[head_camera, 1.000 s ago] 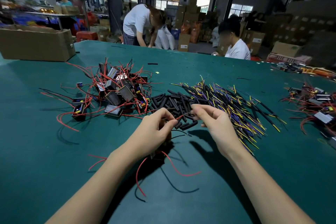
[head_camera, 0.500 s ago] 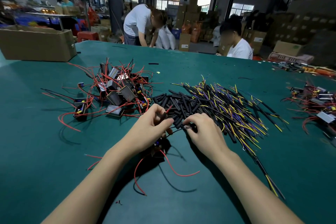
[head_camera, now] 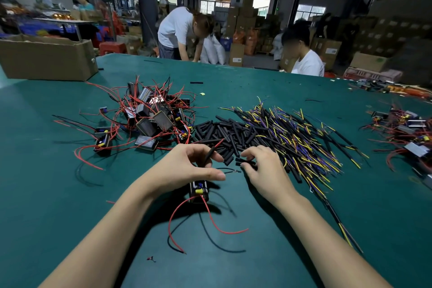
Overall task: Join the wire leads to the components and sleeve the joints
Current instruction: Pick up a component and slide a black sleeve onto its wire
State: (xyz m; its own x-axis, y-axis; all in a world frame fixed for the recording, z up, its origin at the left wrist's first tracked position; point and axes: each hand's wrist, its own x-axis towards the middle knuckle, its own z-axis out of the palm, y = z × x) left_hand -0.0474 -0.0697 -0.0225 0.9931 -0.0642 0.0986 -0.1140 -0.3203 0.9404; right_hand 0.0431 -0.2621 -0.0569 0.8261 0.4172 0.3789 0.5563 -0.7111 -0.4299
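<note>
My left hand (head_camera: 187, 166) holds a small black component (head_camera: 199, 192) with a yellow part, its red and black leads (head_camera: 210, 220) trailing toward me over the green table (head_camera: 280, 229). A black sleeve (head_camera: 210, 154) with a red wire end poking out stands between that hand's fingers. My right hand (head_camera: 261, 168) reaches into the pile of black sleeves (head_camera: 222, 133), its fingertips pinching one short sleeve (head_camera: 243, 162). A thin black lead (head_camera: 228, 170) with a bare tip lies between the two hands.
A heap of components with red leads (head_camera: 149, 119) lies at the left. Yellow, blue and black wire leads (head_camera: 297, 138) spread to the right. More components (head_camera: 406, 131) sit at the far right, a cardboard box (head_camera: 46, 58) at the back left. Two people work beyond the table.
My right hand has dropped from mid-air down into the sleeve pile and closed on a sleeve. My left hand has turned slightly, showing the component beneath it.
</note>
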